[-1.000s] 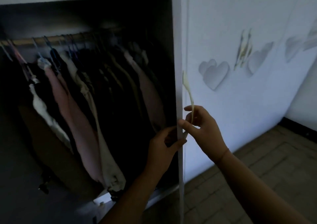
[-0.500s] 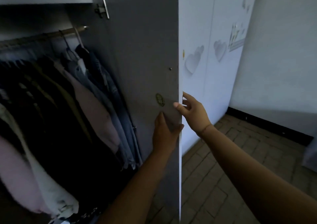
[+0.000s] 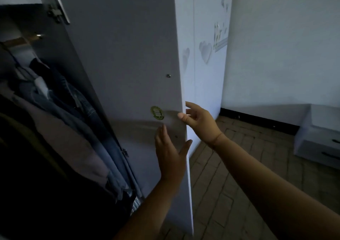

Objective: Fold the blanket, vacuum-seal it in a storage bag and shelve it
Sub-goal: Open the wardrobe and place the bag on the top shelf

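A white wardrobe door (image 3: 128, 70) stands swung open toward me, its grey inner face in view with a small green sticker (image 3: 157, 112). My left hand (image 3: 170, 157) lies flat with straight fingers against the inner face near the door's free edge. My right hand (image 3: 199, 119) is at that edge a little higher, thumb on the inner side and fingers spread loosely on the outer side. No blanket or storage bag is in view.
Clothes (image 3: 60, 122) hang on a rail inside the dark wardrobe at left. Further closed doors with heart decorations (image 3: 205, 53) run to the right. A white drawer unit (image 3: 320, 140) stands at far right on the brick-patterned floor (image 3: 230, 166).
The door has swung further open. My right hand has let go of the curved handle and now sits at the door's edge; my left hand went from gripping the edge to flat on it.
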`<move>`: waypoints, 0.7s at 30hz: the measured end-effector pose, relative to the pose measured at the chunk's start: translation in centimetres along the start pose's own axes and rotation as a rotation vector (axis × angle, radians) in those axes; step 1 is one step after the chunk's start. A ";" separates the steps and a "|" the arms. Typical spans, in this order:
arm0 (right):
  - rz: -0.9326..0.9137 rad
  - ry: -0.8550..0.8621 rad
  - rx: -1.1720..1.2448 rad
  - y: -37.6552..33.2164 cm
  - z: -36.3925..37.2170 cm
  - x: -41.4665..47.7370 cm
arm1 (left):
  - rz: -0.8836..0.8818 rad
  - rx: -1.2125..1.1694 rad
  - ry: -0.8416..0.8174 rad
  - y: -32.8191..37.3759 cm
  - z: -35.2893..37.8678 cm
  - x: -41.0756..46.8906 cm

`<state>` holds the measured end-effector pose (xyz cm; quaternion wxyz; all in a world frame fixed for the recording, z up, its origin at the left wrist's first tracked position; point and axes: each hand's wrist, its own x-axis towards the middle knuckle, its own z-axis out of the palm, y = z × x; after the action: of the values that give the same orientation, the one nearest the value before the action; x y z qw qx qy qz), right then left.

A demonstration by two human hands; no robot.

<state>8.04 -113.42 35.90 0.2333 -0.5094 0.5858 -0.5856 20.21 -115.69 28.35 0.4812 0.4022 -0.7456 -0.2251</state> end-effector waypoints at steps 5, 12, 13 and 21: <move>0.075 0.195 -0.039 1.6 -3.8 -2.6 | 0.302 -0.181 0.033 3.5 2.6 -3.7; 0.271 0.671 -0.232 6.1 -16.7 -11.7 | 0.322 -0.344 -0.487 9.8 12.0 -7.0; 0.292 0.738 -0.260 6.6 -19.0 -13.6 | 0.300 -0.352 -0.602 11.3 13.6 -7.9; 0.467 1.110 -0.367 9.1 -37.6 -30.6 | 0.304 -0.345 -1.109 24.9 27.3 -18.0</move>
<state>-16.25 -71.78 25.38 -0.0750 -0.0201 0.8065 -0.5861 -10.04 -88.07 24.75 0.1052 0.0296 -0.8875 -0.4477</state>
